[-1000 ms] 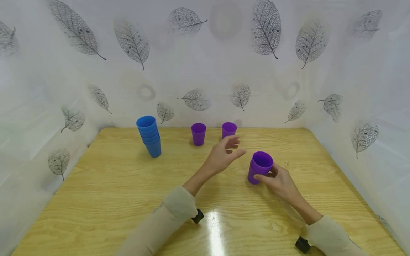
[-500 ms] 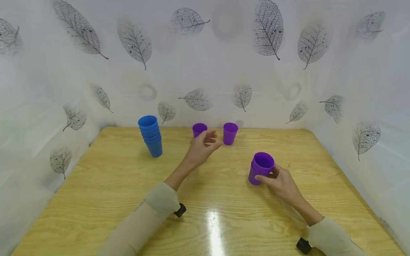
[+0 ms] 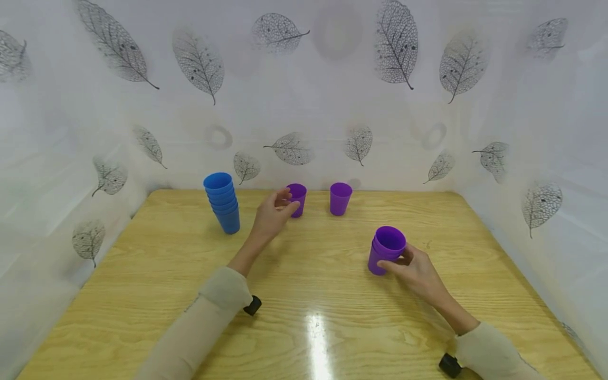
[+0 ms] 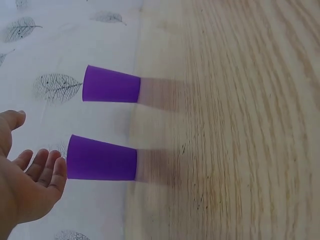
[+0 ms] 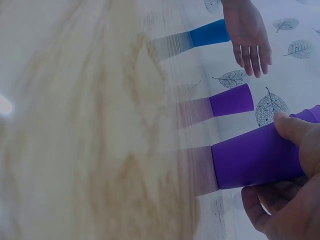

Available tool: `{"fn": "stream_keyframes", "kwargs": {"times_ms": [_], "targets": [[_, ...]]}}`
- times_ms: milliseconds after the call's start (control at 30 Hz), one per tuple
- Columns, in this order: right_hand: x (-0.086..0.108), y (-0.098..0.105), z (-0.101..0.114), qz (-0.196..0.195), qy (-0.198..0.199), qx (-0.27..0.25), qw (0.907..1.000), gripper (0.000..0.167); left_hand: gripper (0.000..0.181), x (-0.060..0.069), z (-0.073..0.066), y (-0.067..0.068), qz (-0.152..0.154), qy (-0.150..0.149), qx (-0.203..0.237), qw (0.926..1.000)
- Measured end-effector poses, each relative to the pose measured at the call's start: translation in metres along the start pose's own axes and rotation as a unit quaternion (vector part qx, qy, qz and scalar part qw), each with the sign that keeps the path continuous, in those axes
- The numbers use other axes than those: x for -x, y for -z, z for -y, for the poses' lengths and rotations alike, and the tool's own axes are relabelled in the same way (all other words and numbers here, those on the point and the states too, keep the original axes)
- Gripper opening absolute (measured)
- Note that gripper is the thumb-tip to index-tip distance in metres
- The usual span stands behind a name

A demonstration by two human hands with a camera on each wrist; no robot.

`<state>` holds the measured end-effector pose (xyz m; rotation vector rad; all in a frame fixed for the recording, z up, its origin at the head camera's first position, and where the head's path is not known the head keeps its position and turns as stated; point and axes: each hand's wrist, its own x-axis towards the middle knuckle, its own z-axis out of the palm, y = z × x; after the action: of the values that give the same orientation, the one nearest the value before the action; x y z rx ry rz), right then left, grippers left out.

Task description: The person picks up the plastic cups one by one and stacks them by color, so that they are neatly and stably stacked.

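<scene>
My right hand (image 3: 420,272) grips a nested stack of purple cups (image 3: 380,256) at the right of the table. Its thumb lies on the near side and the other fingers behind, as the right wrist view of the purple stack (image 5: 260,157) also shows. My left hand (image 3: 269,215), fingers relaxed, hovers just left of a standing purple cup (image 3: 298,206). In the left wrist view that hand (image 4: 32,192) is beside the rim of the lower purple cup (image 4: 102,159); whether the fingertips touch it I cannot tell. A second single purple cup (image 3: 340,199) stands upright to its right.
A tall stack of nested blue cups (image 3: 225,203) stands at the back left, near my left hand. The wooden table (image 3: 304,279) meets a pale, leaf-printed sheet (image 3: 304,95) at the back and sides. Both wrists carry small black devices (image 3: 253,305).
My left hand has moved left, from in front of the right single cup, past the left one, to that cup's left side. The right hand and its purple stack have stayed in place.
</scene>
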<state>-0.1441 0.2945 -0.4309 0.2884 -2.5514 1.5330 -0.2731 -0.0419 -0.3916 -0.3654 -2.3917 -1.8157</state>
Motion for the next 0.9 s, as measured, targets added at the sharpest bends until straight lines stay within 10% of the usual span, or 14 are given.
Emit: {"fn": "stream_keyframes", "kwargs": {"times_ms": [900], "targets": [[-0.001, 0.001, -0.001, 0.003, 0.009, -0.006, 0.9999, 0.052, 0.081, -0.038, 0.032, -0.005, -0.007, 0.078, -0.049, 0.9957]]}}
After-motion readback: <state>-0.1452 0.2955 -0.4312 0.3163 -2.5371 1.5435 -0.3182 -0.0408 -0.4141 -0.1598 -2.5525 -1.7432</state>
